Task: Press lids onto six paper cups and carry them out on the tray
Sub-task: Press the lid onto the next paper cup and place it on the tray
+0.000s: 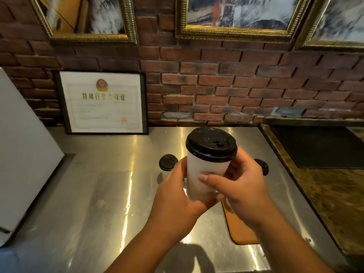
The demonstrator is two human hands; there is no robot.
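Observation:
A white paper cup [202,174] with a black lid [211,143] on top is held up above the steel counter [102,194]. My left hand [175,192] wraps its left side and base. My right hand [240,186] grips the right side, thumb across the front. Behind the hands, two more lidded cups show only their black lids: one lid [168,162] at the left, the other lid [263,166] partly hidden at the right. An orange-brown tray [239,227] lies on the counter under my right wrist, mostly covered.
A framed certificate [104,102] leans against the brick wall at the back left. A white appliance [21,150] stands at the left. To the right runs a raised marbled counter [334,201] with a black mat [319,146].

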